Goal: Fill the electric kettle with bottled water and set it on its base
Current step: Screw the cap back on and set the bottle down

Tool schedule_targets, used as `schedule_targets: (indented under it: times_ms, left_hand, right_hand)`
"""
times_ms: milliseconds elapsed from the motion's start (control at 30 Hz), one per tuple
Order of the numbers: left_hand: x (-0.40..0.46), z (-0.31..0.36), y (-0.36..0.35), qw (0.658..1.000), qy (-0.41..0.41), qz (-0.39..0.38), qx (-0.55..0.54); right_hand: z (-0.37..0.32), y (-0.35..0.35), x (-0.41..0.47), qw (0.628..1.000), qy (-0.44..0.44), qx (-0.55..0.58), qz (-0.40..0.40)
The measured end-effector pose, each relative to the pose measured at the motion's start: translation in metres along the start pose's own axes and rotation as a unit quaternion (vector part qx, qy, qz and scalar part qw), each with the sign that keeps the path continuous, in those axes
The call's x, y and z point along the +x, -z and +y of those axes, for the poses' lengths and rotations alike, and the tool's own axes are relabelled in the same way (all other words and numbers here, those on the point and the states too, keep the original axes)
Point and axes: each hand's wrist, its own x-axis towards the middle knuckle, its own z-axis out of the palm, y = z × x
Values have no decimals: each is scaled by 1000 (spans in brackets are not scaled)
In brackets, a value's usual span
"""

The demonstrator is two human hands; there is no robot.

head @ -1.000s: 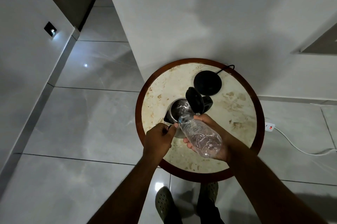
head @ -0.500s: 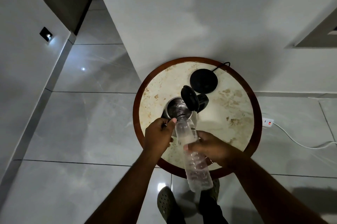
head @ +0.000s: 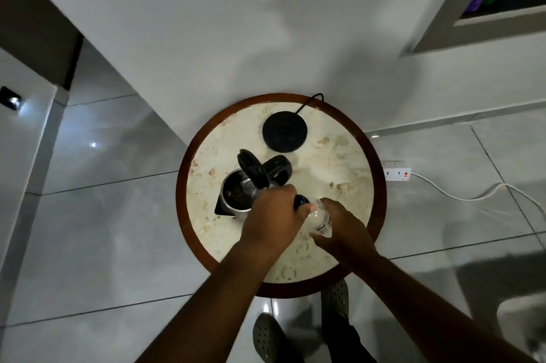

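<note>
Two grey perforated clogs on the tiled floor at the near edge of the round table.

Both forearms reach in over the near rim. Right hand is wrapped around the clear water bottle, held above the near-centre of the tabletop. Bottle is mostly covered by the hands; tilt can't be read.

Left hand is closed at the bottle's top end, thumb against it, with a dark cap showing just past the thumb. Can't tell whether the cap is on the neck or only pinched in the fingers.

Steel kettle stands on the tabletop left of centre, just beyond the left hand, which overlaps its near-right rim. Lid is hinged up and open, inside visible, black handle pointing toward the far right. Water level not readable.

Black round base sits alone near the far edge, well apart from the kettle, with its black cord running off over the far rim.

On the floor beyond the table's right edge: a white power strip with a red switch, and a white cable trailing off right. White wall behind the table.
</note>
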Motion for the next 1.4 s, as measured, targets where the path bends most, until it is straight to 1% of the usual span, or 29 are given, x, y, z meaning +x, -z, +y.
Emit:
schedule_targets:
  times_ms: [67,133,233,300,333,367,433,467,500,533,633,700,767,833,933,1033,1067,1133,1233,1300,1333,1400]
  left_hand:
    - [11,17,-8,999,-21,-9,46]
    - [22,31,-19,992,-53,-36,110]
    - [31,36,-28,966,-121,-79,215]
    - [34,37,-31,953,-154,-114,234]
    - [35,38,-31,953,-149,-120,235]
    - [36,38,-30,958,-131,-110,230]
    - [41,41,-31,972,-78,-68,213]
    - [45,42,-34,971,-59,-70,222]
    - [50,43,-37,966,-51,-90,238]
    - [55,45,-42,956,-59,-118,262]
    - [63,44,-46,916,-151,-171,330]
    - [66,34,-44,897,-232,-184,328]
    - [66,25,-37,889,-295,-182,300]
    - [62,16,-32,894,-317,-160,273]
    - [47,9,-34,927,-277,-118,222]
    - [28,0,-43,963,-229,-55,129]
    - [21,-5,-45,973,-206,-39,100]
    - [12,-17,-51,987,-142,-34,63]
    - [-7,-42,-60,996,-46,-63,45]
    - [-28,-61,-64,996,31,-81,0]
    - [-38,-70,-66,993,76,-85,-29]
    - [-53,-89,-67,979,170,-75,-81]
  right_hand:
    - [10,-3,9,1000,-3,11,20]
    - [20,-8,19,998,-14,35,42]
    - [26,-16,28,995,-20,56,79]
    - [32,-20,30,994,-6,62,95]
    - [34,-20,30,992,-2,72,102]
    - [34,-21,29,991,-1,84,107]
    - [35,-21,30,990,2,89,114]
    - [36,-21,31,990,2,85,113]
    - [37,-21,31,990,-5,88,110]
    - [38,-20,32,989,-12,98,108]
    - [40,-18,32,987,-21,120,107]
    - [41,-16,31,986,-27,125,105]
    - [41,-16,31,987,-25,120,107]
    - [41,-17,31,987,-26,120,105]
    - [39,-15,31,984,-44,145,89]
    - [39,-12,32,984,-48,158,71]
    - [39,-12,32,985,-48,153,60]
    - [42,-15,31,988,-56,139,28]
    - [51,-14,23,988,-79,126,-34]
    - [58,-7,12,980,-109,143,-84]
    - [64,-1,6,976,-124,153,-96]
    - [74,15,-1,972,-132,174,-81]
